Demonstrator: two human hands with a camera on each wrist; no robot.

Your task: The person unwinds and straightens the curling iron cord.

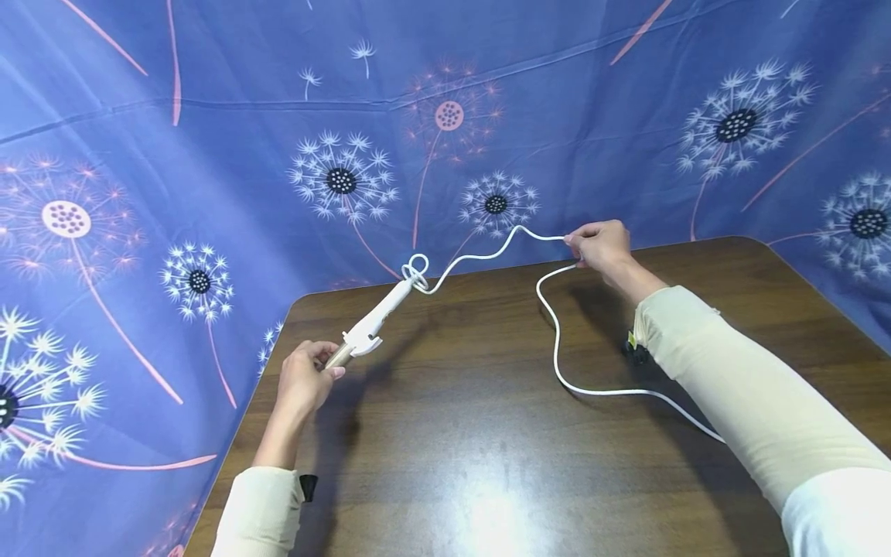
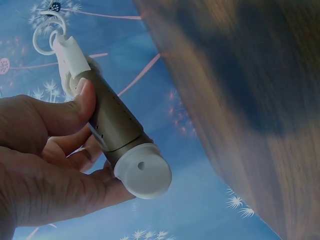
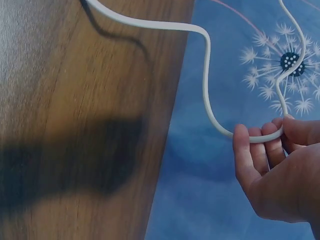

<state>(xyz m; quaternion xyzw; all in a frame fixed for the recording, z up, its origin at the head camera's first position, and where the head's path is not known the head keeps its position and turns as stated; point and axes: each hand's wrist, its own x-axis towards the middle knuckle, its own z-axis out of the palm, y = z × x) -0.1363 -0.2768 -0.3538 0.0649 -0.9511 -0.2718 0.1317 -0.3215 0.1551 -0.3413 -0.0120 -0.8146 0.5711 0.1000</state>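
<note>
My left hand (image 1: 304,377) grips a curling iron (image 1: 379,316) by its gold-brown barrel (image 2: 112,115), thumb on one side and fingers behind. The barrel's white end cap (image 2: 145,172) points toward the left wrist camera, and the white handle slants up and away to the right in the head view. From the handle's end a white cord (image 1: 480,256) coils in small loops, then runs right to my right hand (image 1: 602,246). There the thumb and fingers pinch the cord (image 3: 260,138), which lies across the fingers. Past that hand it drops to the table and passes under the right forearm.
A brown wooden table (image 1: 445,433) lies below both hands, its far edge near the right hand. Behind it hangs a blue cloth (image 1: 557,116) printed with dandelions. A small dark object (image 1: 636,352) shows beside the right cuff.
</note>
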